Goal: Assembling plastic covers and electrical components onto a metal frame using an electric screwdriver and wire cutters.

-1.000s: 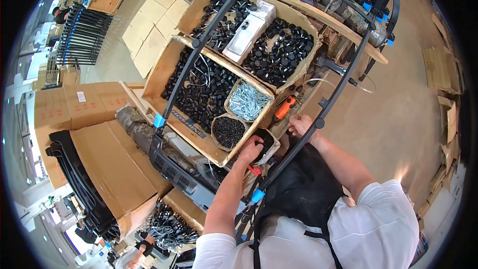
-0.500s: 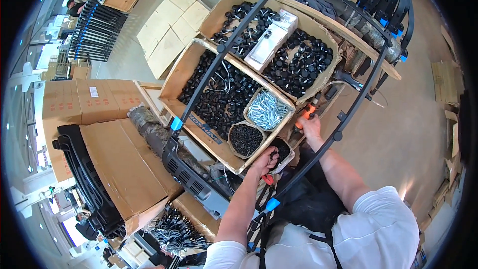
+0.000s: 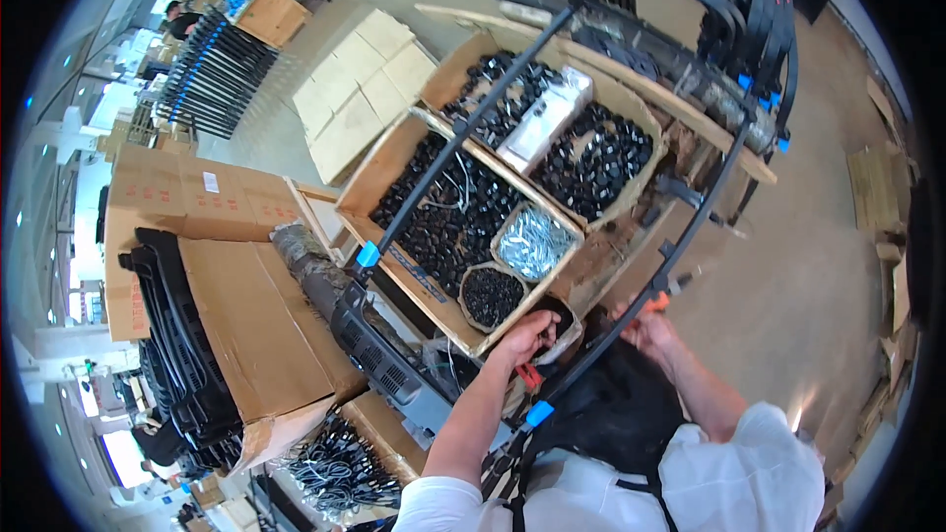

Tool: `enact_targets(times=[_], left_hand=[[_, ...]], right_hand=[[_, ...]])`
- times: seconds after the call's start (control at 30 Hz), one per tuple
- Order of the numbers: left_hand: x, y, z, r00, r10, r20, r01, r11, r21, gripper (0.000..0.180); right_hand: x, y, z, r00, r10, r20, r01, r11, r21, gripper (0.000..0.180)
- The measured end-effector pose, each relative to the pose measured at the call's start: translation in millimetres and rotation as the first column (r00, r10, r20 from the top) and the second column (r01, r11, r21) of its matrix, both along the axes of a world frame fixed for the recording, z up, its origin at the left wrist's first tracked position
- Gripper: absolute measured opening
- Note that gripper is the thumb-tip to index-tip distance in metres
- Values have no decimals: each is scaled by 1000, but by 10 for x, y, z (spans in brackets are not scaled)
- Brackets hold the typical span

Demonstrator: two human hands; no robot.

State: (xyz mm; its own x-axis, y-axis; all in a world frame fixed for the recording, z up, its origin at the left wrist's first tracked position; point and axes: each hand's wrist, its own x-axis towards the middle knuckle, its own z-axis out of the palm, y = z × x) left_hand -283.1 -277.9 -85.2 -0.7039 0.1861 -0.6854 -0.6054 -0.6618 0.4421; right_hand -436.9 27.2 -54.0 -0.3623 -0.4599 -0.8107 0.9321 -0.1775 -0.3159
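My right hand [image 3: 652,331] is closed round an orange-handled driver [image 3: 656,303], whose tip points up and to the right, just beyond the black metal tube frame [image 3: 674,254]. My left hand [image 3: 532,337] is at a small bin [image 3: 567,337] at the near corner of the wooden tray, fingers curled in a pinch. Whatever they hold is too small to make out. Beside that bin sit a tub of small black parts [image 3: 492,298] and a box of silver screws [image 3: 535,242]. A red-handled tool [image 3: 529,376] lies below my left wrist.
The wooden tray [image 3: 345,195] holds many black knobs [image 3: 443,212], with a white box [image 3: 547,118] among them. Part of the tube frame crosses above it. A grey plastic housing [image 3: 379,360], cardboard boxes [image 3: 261,320] and a bundle of cables [image 3: 345,473] are at left.
My right hand has drawn the driver back toward my body, away from the tray's right side. My left hand has stayed at the small bin. The whole view has shifted slightly.
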Motion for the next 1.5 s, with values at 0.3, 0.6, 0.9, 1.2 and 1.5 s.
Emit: enact_targets(times=[0.3,0.6,0.9,1.2,1.5], left_hand=[[122,112,405,982,159,-102,-151,985,83,25],[234,78,922,901,370,-226,-343,928,148,30],[310,280,1339,663,691,-287,-679,717,157,23],[644,699,1637,409,879,-245,-906,424,10,25],[1013,878,1855,-44,987,-154,-986,-18,168,24]], right_hand=[[123,308,1820,903,-134,-408,136,990,-24,43],[-472,-442,2532,179,81,-980,-284,958,27,57],[-202,-1169,2586,216,42,-975,-555,827,-88,57],[-13,-1809,2482,139,58,-989,-803,591,-79,58],[459,-2018,2581,144,149,-978,-922,380,-78,58]])
